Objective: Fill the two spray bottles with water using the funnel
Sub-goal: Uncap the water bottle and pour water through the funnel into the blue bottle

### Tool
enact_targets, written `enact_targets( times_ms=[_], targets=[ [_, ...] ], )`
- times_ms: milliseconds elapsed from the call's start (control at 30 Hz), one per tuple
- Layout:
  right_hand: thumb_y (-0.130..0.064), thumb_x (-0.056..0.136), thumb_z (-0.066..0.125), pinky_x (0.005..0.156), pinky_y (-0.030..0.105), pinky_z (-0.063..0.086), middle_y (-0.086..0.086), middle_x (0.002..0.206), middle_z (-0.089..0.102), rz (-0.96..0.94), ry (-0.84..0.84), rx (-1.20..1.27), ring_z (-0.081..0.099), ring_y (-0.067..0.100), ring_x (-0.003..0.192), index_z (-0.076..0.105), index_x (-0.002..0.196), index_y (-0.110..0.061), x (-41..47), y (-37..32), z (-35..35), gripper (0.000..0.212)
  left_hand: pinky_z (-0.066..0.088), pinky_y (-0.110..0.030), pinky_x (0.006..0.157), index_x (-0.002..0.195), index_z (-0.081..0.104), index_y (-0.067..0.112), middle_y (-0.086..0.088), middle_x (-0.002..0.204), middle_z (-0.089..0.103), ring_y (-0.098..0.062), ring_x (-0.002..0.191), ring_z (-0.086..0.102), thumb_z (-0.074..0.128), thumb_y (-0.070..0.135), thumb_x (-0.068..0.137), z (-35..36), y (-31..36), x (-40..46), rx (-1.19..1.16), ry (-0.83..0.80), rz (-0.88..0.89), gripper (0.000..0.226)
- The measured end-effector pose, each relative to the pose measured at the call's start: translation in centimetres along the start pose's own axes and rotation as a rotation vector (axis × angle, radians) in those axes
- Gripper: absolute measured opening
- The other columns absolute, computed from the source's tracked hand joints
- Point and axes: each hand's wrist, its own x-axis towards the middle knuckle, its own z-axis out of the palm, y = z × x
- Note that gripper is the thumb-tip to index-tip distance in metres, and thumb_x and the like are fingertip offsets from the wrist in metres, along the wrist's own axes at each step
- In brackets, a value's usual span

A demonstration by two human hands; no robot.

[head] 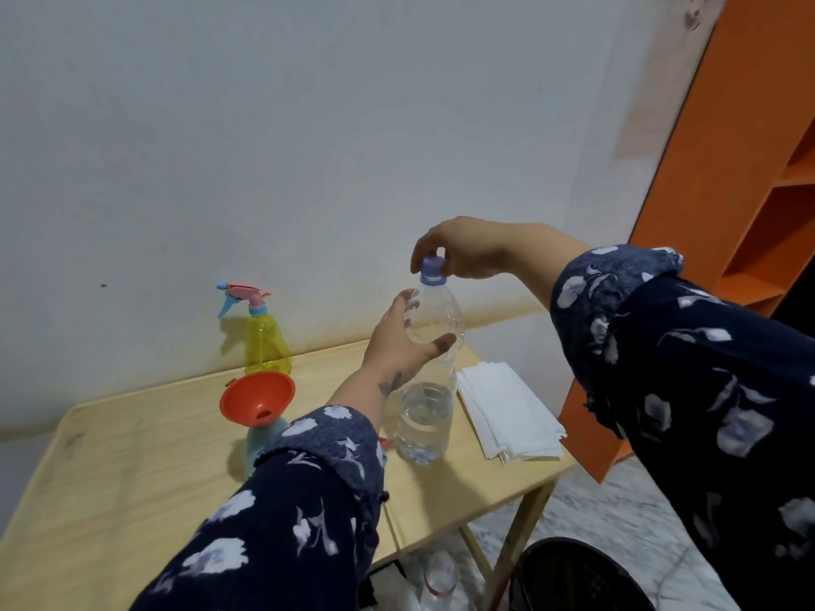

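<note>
Left hand [399,341] is gripping the water bottle [430,372] upright on the desk [132,456]; right hand [458,251] is pinching the cap [432,269]. Bracing the body firmly is keeping twisting spill-free.

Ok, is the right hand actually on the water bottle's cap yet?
Touching. The head view shows the right hand with its fingers curled round the blue cap of the water bottle, which the left hand grips.

Blue spray bottle [260,438] mostly hidden behind left sleeve [308,487], orange shelf [749,169] cut off at right edge
</note>
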Motion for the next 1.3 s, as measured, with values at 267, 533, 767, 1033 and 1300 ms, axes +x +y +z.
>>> enact_targets(
  times_ms=[267,533,767,1033,1300],
  targets=[
    [-0.012,0.097,0.042,0.086,0.028,0.036,0.002,0.127,0.054,0.051,0.073,0.068,0.047,0.017,0.099,0.06,0.12,-0.025,-0.3,1.0,-0.4,0.033,0.036,-0.035,0.104,0.146,0.027,0.027,0.004,0.149,0.039,-0.022,0.134,0.04,0.08,0.028,0.077,0.3,0.1,0.2,0.026,0.002,0.008,0.087],
    [-0.02,0.098,0.045,0.085,0.025,0.034,0.016,0.131,0.054,0.341,0.178,0.251,0.051,0.03,0.118,0.053,0.13,-0.009,-2.3,4.4,5.7,0.034,0.037,-0.028,0.096,0.143,0.031,0.027,0.005,0.143,0.04,-0.015,0.122,0.043,0.08,0.029,0.075,0.3,-0.1,0.0,0.001,0.008,0.029,0.084],
    [-0.022,0.094,0.052,0.093,0.033,0.042,0.017,0.129,0.058,0.468,-0.005,0.387,0.054,0.031,0.117,0.054,0.128,-0.007,-4.5,4.1,17.7,0.037,0.041,-0.034,0.103,0.141,0.033,0.029,0.009,0.141,0.042,-0.016,0.124,0.045,0.081,0.034,0.074,0.9,-0.5,-0.3,0.007,0.05,0.049,0.083],
    [-0.022,0.092,0.051,0.091,0.04,0.046,0.01,0.118,0.059,0.49,-0.069,0.323,0.052,0.031,0.112,0.061,0.12,-0.014,-7.2,1.4,30.3,0.03,0.04,-0.038,0.107,0.141,0.033,0.031,0.01,0.14,0.042,-0.012,0.122,0.044,0.081,0.035,0.074,0.9,-1.0,-0.3,-0.027,0.065,0.05,0.082],
    [-0.039,0.084,0.064,0.098,0.041,0.043,0.007,0.132,0.049,0.491,0.005,0.452,0.046,0.029,0.122,0.04,0.139,-0.02,-7.6,2.0,30.8,0.063,0.041,-0.035,0.104,0.141,0.032,0.031,0.01,0.141,0.042,-0.013,0.123,0.045,0.08,0.037,0.075,0.8,-1.0,-0.2,-0.005,0.065,0.062,0.082]
  ],
)
